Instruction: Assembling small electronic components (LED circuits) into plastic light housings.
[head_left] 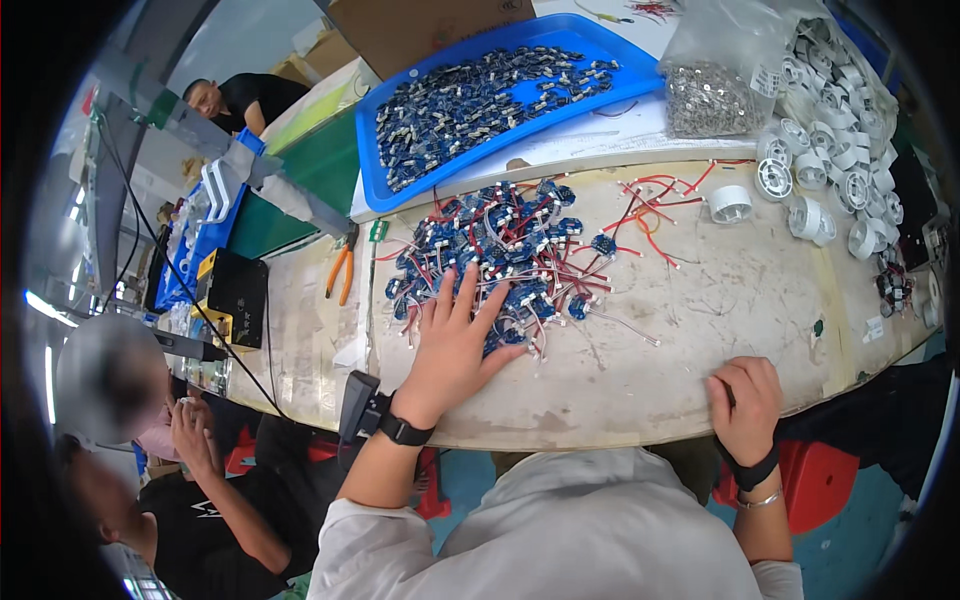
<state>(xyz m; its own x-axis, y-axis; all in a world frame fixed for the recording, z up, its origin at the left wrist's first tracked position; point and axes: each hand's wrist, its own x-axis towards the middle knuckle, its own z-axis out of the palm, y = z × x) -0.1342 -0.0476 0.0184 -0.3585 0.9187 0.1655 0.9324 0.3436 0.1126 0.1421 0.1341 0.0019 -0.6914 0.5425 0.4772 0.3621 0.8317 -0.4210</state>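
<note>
My left hand (456, 345) lies with its fingers spread on the near edge of a heap of small blue circuit boards (480, 235) with red and white wires. The palm faces down and nothing is gripped. My right hand (747, 400) rests at the front edge of the table, its fingers curled in a loose fist with nothing visible in it. Bands circle both wrists, and a black device (358, 405) is strapped at the left one.
Behind the heap stands a blue tray (372, 170) of circuit boards. A bag of small metal parts (712, 100) and white plastic rings (773, 178) are at the right. Loose red wires (655, 225) and orange-handled pliers (341, 272) lie on the table (640, 390). People sit at the left.
</note>
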